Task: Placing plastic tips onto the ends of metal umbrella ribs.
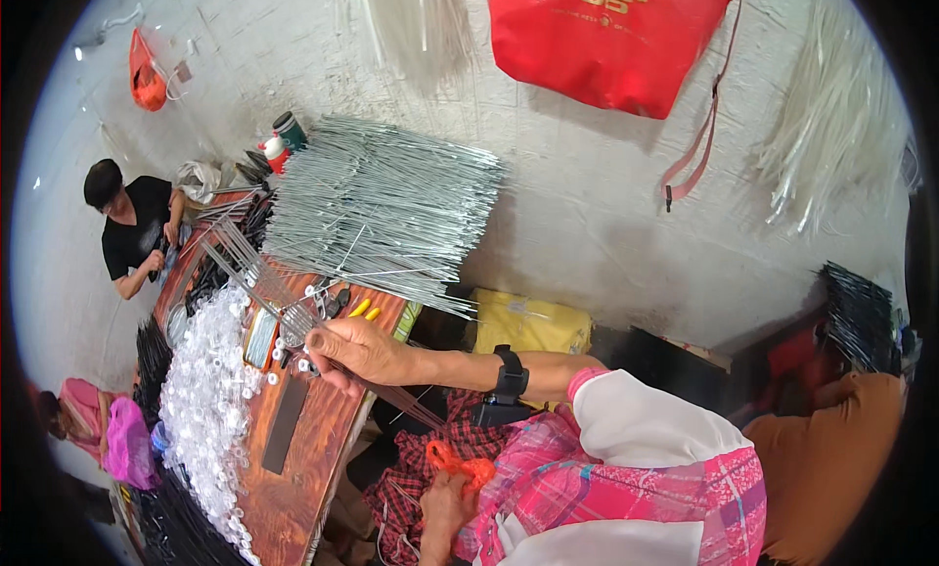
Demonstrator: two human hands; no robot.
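In my right hand [362, 354] is a bundle of thin metal rods [245, 263], gripped in closed fingers above the table edge. The rods fan out at the far end, and their other ends reach back past my wrist. A black strap with a small device [509, 375] circles that wrist. Lower down, over my lap, my left hand [447, 507] is closed on a crumpled orange-red piece [460, 463], which looks like thin plastic or netting. Red-and-black checked cloth [396, 488] lies beneath it. Near my right hand are small white plastic rings [279, 354] on the table.
The wooden table [318, 449] bears a heap of white plastic pieces [201, 400], a dark flat bar [285, 424], yellow handles [364, 310] and a large stack of silver rods [381, 204]. A yellow bundle [533, 323] lies by the wall. Two people [142, 219] work beyond the table.
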